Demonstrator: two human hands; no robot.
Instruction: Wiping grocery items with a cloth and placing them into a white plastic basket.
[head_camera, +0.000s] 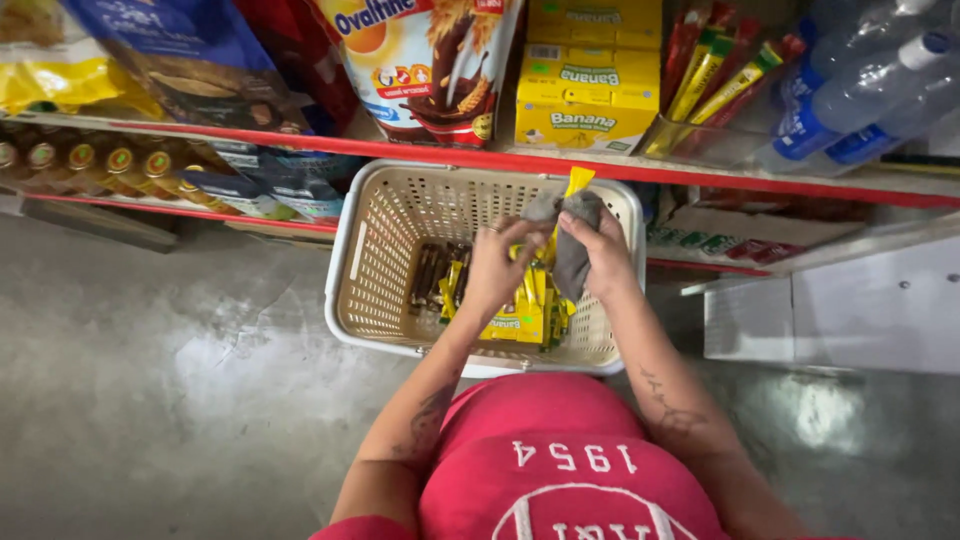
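Note:
A beige plastic basket (375, 250) stands on the floor below a shelf. Inside lie yellow sachets (520, 315) and several brown stick packets (432, 275). Over the basket, my left hand (495, 270) pinches a yellow stick sachet (572, 190) that points up toward the shelf. My right hand (605, 255) grips a grey cloth (572, 245) pressed against that sachet. Both hands meet above the basket's right half.
A red-edged shelf (500, 160) carries yellow boxes (585, 90), a large drink-mix pouch (425, 65), a clear tub of stick sachets (715, 95) and water bottles (860, 90). A lower shelf at left holds oil bottles (90, 165). A white cabinet (850, 310) stands at right on grey concrete floor (170, 400).

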